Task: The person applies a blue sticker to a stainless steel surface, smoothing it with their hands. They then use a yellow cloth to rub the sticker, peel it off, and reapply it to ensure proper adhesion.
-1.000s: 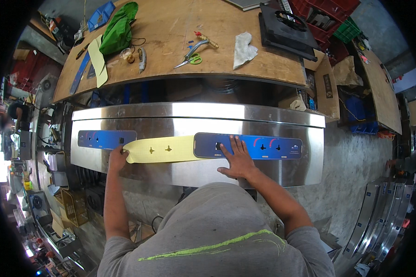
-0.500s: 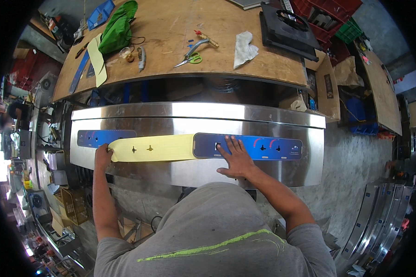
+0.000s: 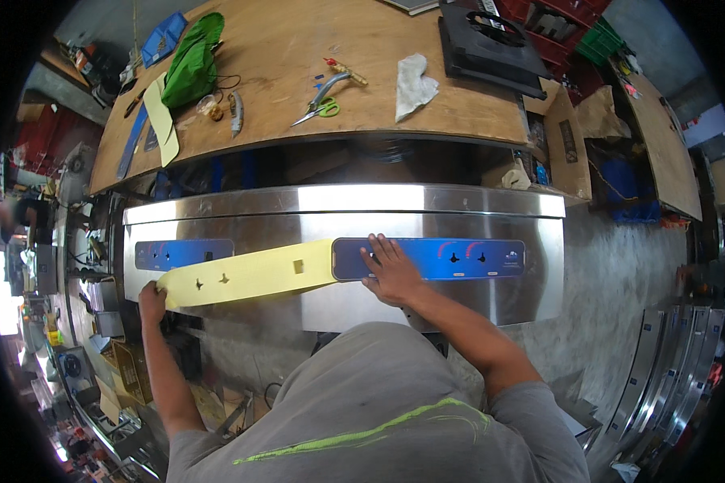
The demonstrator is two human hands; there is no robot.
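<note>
A long metal panel (image 3: 491, 302) lies in front of me. On its right part is a blue control-panel sticker (image 3: 427, 253) with cut-outs and red markings. My right hand (image 3: 393, 272) rests on the sticker's left part, fingers stretched out and palm down. A yellow backing sheet (image 3: 250, 278) with small holes runs leftward from the sticker's left end, slanting toward me. Its far left end is pinched in my left hand (image 3: 152, 304), just off the panel's left front corner. Behind the sheet, a second blue sticker (image 3: 177, 254) sits on the panel's left, partly covered.
Beyond the panel stands a wooden bench (image 3: 274, 64). It carries green-handled scissors (image 3: 326, 107), a green bag (image 3: 193, 68), a white cloth (image 3: 415, 87), a tube (image 3: 236, 113) and a black appliance (image 3: 491, 52). A cardboard box (image 3: 570, 145) is at the bench's right end.
My left hand has pulled the backing sheet's end left and toward me, uncovering a square hole in the sheet. My right hand has shifted slightly left on the sticker.
</note>
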